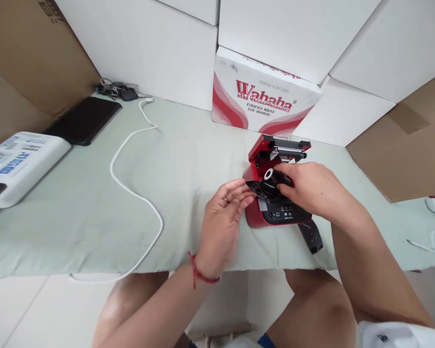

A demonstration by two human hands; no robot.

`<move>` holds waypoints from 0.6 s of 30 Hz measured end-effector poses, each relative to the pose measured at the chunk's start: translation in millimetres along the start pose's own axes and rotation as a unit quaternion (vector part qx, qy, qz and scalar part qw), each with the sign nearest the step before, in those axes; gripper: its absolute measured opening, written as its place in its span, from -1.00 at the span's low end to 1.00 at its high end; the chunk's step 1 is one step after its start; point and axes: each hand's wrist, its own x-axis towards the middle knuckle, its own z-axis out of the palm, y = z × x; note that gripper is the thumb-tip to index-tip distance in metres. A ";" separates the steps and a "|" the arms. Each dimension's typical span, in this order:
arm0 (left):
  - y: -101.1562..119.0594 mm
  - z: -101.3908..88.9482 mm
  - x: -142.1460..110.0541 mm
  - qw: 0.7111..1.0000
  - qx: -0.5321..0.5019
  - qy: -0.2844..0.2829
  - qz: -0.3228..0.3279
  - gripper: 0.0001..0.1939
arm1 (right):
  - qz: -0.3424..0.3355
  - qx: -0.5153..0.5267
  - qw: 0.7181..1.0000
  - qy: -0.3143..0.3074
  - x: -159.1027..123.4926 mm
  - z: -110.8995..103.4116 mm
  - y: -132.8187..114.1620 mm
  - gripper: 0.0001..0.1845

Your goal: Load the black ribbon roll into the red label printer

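Note:
A small red and black printer (253,216) stands on the cloth with its lid (263,145) tipped up. My right hand (315,186) grips a roll of shiny black film (281,180) by its side, thumb and fingers around it, inside the open printer. The white core ring (268,174) of the roll faces left. With fingers brought together, my left hand (223,212) pinches a loose end of the film (254,187) at the printer's left side. A black strip (311,237) sticks out under the printer's right front corner. My hand hides part of the roll.
A white carton with red print (264,99) stands behind the printer. On the left, a white cable (112,166) winds across the cloth near a black tablet-like slab (85,120), keys (118,90) and a white device (25,164). Brown cardboard (408,140) borders the right.

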 end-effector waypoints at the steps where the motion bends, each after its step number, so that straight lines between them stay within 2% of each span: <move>1: -1.4 0.1 -3.3 0.998 0.046 -0.009 0.052 -0.63 | -0.005 -0.003 1.000 -0.014 2.6 -1.0 -0.1 -0.59; 3: -1.8 0.7 -10.1 0.972 0.166 -0.030 0.161 -0.51 | -0.011 -0.005 1.000 -0.029 8.0 -1.1 0.1 -0.57; 5: 0.0 1.3 -14.6 0.927 0.285 -0.053 0.239 -0.42 | -0.023 0.008 0.999 -0.027 12.1 0.9 2.5 -0.54; 7: 2.6 1.6 -14.8 0.889 0.360 -0.069 0.275 -0.37 | -0.042 0.038 0.998 -0.016 13.3 3.4 7.5 -0.55; 8: 3.9 1.5 -13.2 0.879 0.378 -0.072 0.283 -0.35 | -0.052 0.059 0.997 -0.011 12.7 4.5 10.8 -0.55; 11: 8.2 1.5 -4.5 0.868 0.390 -0.078 0.296 -0.27 | -0.063 0.138 0.988 -0.012 8.3 5.4 21.0 -0.57; 14: 10.8 3.7 1.9 0.843 0.406 -0.102 0.336 -0.49 | -0.059 0.174 0.983 -0.015 4.5 4.1 26.7 -0.63; 16: 9.3 7.8 1.2 0.814 0.411 -0.107 0.396 -0.65 | -0.049 0.156 0.987 -0.012 4.0 3.8 26.4 -0.66; 18: 5.0 13.8 -3.5 0.787 0.409 -0.098 0.452 -0.72 | -0.041 0.128 0.991 -0.010 4.3 4.7 23.3 -0.67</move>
